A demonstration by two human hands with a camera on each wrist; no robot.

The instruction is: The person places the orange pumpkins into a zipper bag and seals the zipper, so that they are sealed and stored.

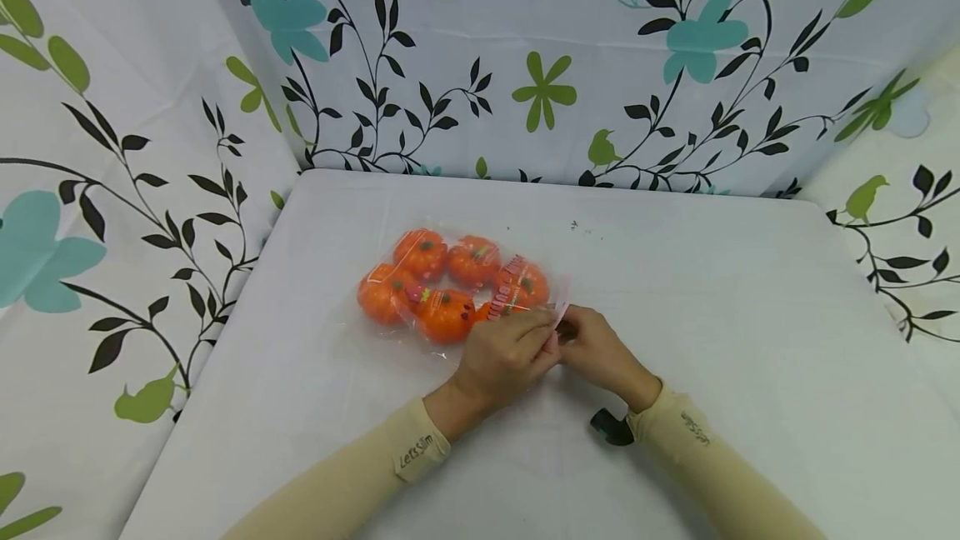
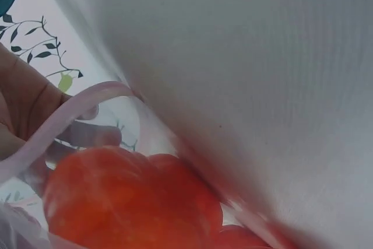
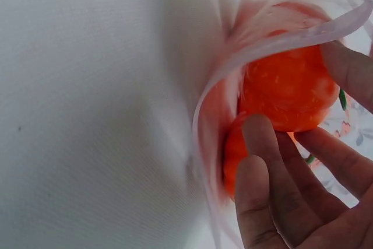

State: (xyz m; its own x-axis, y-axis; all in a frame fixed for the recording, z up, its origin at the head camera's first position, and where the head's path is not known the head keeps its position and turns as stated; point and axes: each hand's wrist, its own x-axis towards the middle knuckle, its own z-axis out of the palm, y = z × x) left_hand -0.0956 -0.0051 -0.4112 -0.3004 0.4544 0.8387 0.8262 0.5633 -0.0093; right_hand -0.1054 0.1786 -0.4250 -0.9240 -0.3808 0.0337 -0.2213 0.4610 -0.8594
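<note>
A clear plastic bag (image 1: 442, 273) with pink printing lies on the table, holding several orange toy pumpkins (image 1: 422, 255) with green stems. My left hand (image 1: 506, 357) grips the bag near its mouth, at the bag's right end. In the left wrist view the pinkish bag rim (image 2: 93, 98) crosses that hand, and some fingers show through the film. My right hand (image 1: 600, 357) is at the bag's mouth. In the right wrist view its spread, slightly bent fingers (image 3: 256, 202) are at the mouth, beside a pumpkin (image 3: 288, 88); whether they bear on it is unclear.
A white cloth covers the table (image 1: 735, 298). By the right wrist sits a small black object (image 1: 612, 427). Patterned curtains (image 1: 450, 48) with leaves and flowers stand behind and at both sides. Small dark marks (image 1: 577, 227) show on the cloth beyond the bag.
</note>
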